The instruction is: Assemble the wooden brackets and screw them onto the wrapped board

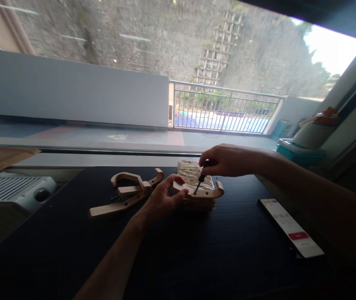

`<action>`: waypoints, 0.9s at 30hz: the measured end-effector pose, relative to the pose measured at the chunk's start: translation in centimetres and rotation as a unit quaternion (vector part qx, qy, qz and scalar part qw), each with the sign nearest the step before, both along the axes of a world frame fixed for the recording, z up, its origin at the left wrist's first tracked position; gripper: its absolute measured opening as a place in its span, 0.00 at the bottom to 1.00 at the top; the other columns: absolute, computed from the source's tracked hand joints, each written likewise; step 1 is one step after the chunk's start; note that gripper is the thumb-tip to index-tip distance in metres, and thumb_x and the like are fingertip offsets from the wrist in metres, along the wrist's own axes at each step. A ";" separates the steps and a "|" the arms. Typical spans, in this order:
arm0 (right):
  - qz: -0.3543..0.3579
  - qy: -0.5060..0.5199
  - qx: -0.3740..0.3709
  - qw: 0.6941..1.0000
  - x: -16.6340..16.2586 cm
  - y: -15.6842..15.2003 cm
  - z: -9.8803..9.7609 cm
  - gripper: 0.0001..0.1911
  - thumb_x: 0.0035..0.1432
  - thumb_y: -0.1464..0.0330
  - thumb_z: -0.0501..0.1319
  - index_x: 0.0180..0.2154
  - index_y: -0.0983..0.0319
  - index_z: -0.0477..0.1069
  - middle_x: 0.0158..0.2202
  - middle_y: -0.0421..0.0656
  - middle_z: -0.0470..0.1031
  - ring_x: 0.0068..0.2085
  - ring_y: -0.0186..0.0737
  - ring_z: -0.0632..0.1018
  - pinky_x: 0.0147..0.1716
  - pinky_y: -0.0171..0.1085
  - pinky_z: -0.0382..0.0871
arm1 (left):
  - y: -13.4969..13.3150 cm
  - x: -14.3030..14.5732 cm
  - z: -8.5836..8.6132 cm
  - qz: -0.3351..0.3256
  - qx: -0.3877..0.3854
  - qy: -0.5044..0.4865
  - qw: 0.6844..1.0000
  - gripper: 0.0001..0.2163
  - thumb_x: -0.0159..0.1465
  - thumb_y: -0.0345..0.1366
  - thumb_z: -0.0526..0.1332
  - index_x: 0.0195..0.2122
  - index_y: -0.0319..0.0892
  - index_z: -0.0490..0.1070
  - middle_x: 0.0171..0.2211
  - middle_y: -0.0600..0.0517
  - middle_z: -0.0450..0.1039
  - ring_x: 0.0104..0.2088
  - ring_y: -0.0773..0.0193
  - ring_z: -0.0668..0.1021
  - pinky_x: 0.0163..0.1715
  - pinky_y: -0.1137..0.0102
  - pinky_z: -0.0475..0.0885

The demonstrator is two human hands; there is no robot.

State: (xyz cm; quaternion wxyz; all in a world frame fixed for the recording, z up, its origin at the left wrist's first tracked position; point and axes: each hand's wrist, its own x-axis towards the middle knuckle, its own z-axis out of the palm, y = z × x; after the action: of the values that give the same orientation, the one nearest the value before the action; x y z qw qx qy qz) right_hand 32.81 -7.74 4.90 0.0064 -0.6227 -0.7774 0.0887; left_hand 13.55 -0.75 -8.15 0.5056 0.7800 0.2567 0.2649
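Observation:
My right hand point(224, 159) is closed around the handle of a small black screwdriver point(200, 180), whose tip rests on a curved wooden piece point(207, 193). That piece lies on top of a stack of wooden sheets point(196, 204) wrapped partly in clear plastic. My left hand point(162, 198) pinches the left end of the curved piece between thumb and fingers. To the left, a pale wooden assembly of curved arms point(126, 192) lies on the black table point(71, 241), untouched.
A phone point(292, 227) with its screen lit lies on the table at the right. A white-grey device with a ribbed top point(15, 189) sits beyond the left table edge. A window, a balcony railing and a teal container point(299, 152) lie behind.

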 end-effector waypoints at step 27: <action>0.028 0.016 -0.004 0.999 -0.1 0.1 0.3 0.13 0.56 0.64 0.55 0.40 0.57 0.75 0.31 0.39 0.76 0.25 0.31 0.69 0.25 0.33 0.56 | -0.1 -0.1 0.1 0.004 0.029 0.007 1.000 0.14 0.58 0.46 0.58 0.41 0.43 0.65 0.40 0.51 0.70 0.41 0.60 0.74 0.38 0.68 0.72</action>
State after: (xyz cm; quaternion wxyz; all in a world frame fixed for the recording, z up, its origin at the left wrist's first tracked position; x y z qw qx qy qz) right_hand 32.73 -7.67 5.15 0.0139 -0.5994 -0.7938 0.1022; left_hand 13.50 -0.81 -8.00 0.4798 0.7951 0.2558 0.2687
